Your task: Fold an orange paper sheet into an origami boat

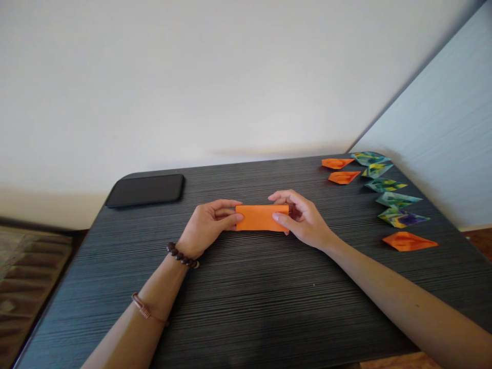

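Note:
An orange sheet of paper (257,218), folded into a wide, short rectangle, is held up between my hands above the middle of the dark table. My left hand (213,220) pinches its left end, thumb in front and fingers behind. At the right end, my right hand (302,218) has its thumb pressed on the front face, while the other fingers curl behind and over the top edge. Part of those fingers is hidden by the paper.
Orange folded paper boats (344,177) and several patterned green-blue ones (403,218) stand along the table's right side. A black phone (146,190) lies at the back left. Behind the dark table (246,307) rises a pale wall (215,82), with a light panel (442,118) on the right.

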Motion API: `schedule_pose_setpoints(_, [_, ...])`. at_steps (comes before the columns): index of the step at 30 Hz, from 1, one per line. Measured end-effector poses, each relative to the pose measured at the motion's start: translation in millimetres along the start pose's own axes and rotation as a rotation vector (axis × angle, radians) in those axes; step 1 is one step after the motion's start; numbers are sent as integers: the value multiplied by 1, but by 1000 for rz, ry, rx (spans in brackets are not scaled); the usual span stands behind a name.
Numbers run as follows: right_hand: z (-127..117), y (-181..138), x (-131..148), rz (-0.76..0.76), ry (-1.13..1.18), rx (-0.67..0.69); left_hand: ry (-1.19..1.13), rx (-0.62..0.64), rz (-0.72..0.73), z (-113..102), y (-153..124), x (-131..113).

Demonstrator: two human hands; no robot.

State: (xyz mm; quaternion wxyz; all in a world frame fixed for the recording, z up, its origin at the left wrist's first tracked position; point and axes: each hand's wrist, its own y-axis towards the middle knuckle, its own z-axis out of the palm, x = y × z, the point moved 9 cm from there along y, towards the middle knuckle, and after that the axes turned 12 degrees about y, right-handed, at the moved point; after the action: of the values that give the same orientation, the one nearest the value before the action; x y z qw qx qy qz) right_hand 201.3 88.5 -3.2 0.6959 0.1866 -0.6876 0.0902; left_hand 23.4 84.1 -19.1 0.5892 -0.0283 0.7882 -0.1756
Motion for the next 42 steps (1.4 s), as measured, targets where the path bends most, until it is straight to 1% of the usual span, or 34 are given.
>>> schedule_pose_setpoints(5, [0,0,2,-12,-32,2,19,7,18,0,0,0])
schedule_pose_setpoints(9, [1,1,8,-67,-93,-5,56,7,16,-1,1,2])
schedule_pose_setpoints(11, [3,1,11,-81,-91,7,65,7,24,-1,0,3])
schedule_pose_setpoints(13, [4,2,11,-57,-59,28,65,9,27,0,0,3])
schedule_pose_setpoints(16, [10,5,8,54,-8,80,100,26,13,4,-3,2])
schedule_pose_setpoints(19, [16,7,4,181,-43,137,165,82,6,11,-6,-1])
schedule_pose_setpoints(22, [23,7,8,212,-135,199,208,145,5,19,-10,-2])
schedule_pose_setpoints(26, [33,3,14,217,-258,363,233,188,3,25,-13,-1])
schedule_pose_setpoints(28, [35,3,16,223,-269,391,244,225,13,31,-14,-1])
schedule_pose_setpoints(31, [35,3,17,239,-286,381,248,263,19,38,-15,0])
schedule_pose_setpoints(35, [37,4,12,246,-316,355,236,270,10,39,-15,1])
schedule_pose_setpoints(42, [35,8,8,224,-347,314,139,281,-67,39,-15,4])
